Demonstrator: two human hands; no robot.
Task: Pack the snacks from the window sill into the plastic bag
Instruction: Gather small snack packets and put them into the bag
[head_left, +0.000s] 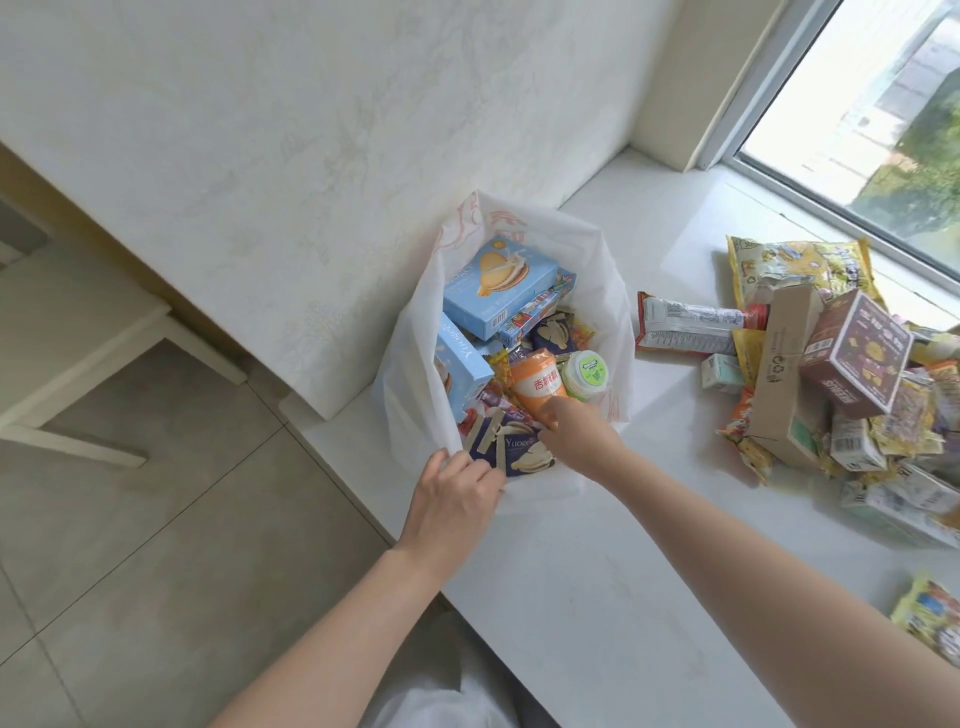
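Observation:
The white plastic bag (410, 374) stands open on the window sill (597, 571) against the wall. Inside lie two light blue biscuit boxes (498, 291), an orange cup (537, 384), a green-lidded tub (586, 370) and purple snack packets (519, 457). My left hand (454, 499) grips the bag's near rim and holds it open. My right hand (574, 434) reaches into the bag, its fingers curled round the orange cup's lower end, which the hand hides. A pile of snacks (841, 374) lies on the sill to the right.
The pile holds a brown box (857, 358), a cardboard box (784, 374), a white and red packet (685, 325) and yellow bags (800, 260). Another yellow packet (930, 613) lies at the right edge. The window (883, 114) is behind. Tiled floor (156, 519) drops off left.

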